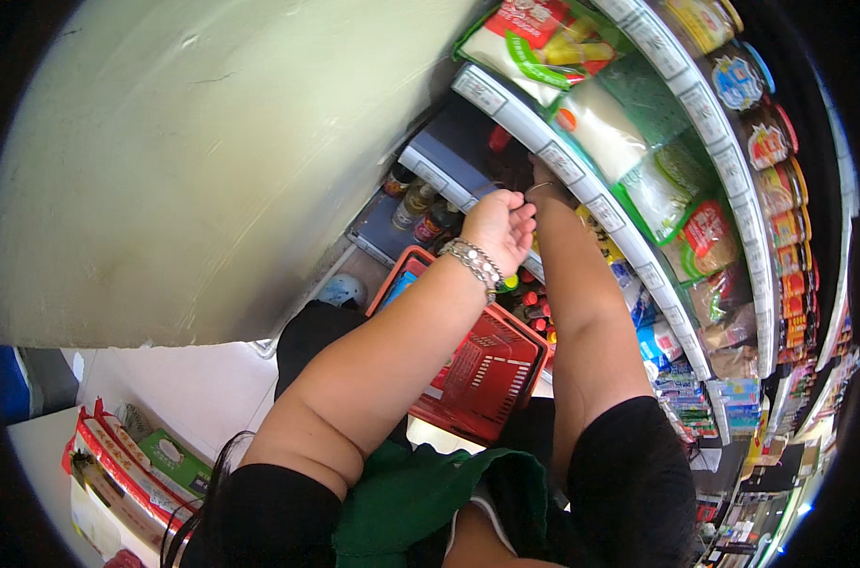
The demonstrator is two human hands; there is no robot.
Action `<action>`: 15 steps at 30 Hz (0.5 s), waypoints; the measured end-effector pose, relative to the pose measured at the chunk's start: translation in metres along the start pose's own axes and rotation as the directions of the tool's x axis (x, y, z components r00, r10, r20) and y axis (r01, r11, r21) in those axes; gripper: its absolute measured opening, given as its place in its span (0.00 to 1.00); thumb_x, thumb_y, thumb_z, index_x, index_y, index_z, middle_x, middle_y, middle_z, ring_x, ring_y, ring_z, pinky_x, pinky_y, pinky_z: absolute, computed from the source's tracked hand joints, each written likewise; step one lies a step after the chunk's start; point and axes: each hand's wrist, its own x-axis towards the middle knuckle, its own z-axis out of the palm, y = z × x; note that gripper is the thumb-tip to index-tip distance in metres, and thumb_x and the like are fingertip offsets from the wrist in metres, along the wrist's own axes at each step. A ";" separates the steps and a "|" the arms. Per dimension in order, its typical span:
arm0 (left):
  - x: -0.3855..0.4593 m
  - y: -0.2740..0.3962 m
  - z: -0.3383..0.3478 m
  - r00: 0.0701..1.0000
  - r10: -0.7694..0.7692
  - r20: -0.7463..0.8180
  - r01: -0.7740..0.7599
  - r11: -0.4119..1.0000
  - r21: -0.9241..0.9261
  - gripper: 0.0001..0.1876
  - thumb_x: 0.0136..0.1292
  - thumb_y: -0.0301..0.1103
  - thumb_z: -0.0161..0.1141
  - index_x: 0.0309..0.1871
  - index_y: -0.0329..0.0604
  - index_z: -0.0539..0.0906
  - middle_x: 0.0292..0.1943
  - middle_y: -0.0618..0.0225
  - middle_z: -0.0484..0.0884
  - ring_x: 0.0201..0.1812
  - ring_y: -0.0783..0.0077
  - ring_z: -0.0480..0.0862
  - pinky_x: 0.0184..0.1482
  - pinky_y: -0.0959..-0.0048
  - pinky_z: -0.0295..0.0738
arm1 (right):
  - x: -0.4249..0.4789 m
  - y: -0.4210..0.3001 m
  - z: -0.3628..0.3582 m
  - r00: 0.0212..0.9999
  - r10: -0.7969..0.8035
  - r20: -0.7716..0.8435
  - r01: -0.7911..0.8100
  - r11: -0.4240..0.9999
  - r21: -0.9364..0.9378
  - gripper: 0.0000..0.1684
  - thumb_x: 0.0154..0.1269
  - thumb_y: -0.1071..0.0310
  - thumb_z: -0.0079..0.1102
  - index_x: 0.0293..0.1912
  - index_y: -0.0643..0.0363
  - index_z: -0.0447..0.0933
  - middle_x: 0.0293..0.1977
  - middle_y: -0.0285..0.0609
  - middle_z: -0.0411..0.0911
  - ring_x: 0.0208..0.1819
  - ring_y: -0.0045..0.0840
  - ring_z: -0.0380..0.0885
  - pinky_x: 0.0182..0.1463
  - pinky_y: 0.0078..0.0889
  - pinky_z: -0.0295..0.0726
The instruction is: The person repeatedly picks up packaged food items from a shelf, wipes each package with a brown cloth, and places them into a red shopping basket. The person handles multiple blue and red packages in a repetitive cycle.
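My left hand (499,231), with bead and chain bracelets at the wrist, is raised in front of a grey store shelf (447,153), its fingers loosely curled and nothing visible in them. My right hand (540,174) reaches into the shadowed shelf under the upper price rail; the fingers are mostly hidden, so what they touch cannot be told. Close to it, deep in the shelf, is a red cap (499,138). A red plastic shopping basket (483,376) stands below my forearms, with a blue item (400,285) partly visible in it.
Dark sauce bottles (430,224) line the lower shelf at left. Bags of white sugar (543,50) and jars (767,142) fill the shelves at right, behind price rails (557,160). A pale wall (188,177) bounds the left. Boxed goods (131,468) lie on a white surface, lower left.
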 end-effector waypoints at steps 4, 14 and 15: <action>0.003 0.000 0.003 0.999 0.007 0.049 -0.005 0.999 -0.033 0.09 0.59 0.34 0.57 0.44 0.51 0.77 0.43 0.68 0.79 0.40 0.73 0.74 0.45 0.74 0.70 | 0.005 -0.003 0.002 0.998 0.047 0.029 -0.047 0.999 0.008 0.22 0.63 0.67 0.61 0.56 0.58 0.72 0.53 0.44 0.76 0.52 0.37 0.75 0.55 0.45 0.74; 0.009 -0.008 0.000 0.996 -0.088 0.000 0.088 0.995 -0.043 0.07 0.60 0.35 0.57 0.41 0.50 0.78 0.40 0.72 0.79 0.39 0.74 0.74 0.45 0.74 0.70 | -0.021 -0.009 -0.003 0.947 0.228 0.227 -0.286 0.920 0.269 0.19 0.65 0.67 0.59 0.55 0.57 0.72 0.53 0.47 0.76 0.51 0.41 0.76 0.57 0.47 0.74; 0.009 -0.007 -0.002 0.998 -0.061 0.006 0.061 0.998 -0.013 0.07 0.60 0.35 0.57 0.41 0.50 0.77 0.41 0.71 0.79 0.39 0.73 0.74 0.45 0.74 0.70 | -0.030 -0.011 -0.006 0.922 0.259 0.289 -0.351 0.875 0.335 0.19 0.66 0.67 0.59 0.55 0.57 0.72 0.53 0.47 0.76 0.51 0.41 0.76 0.57 0.48 0.74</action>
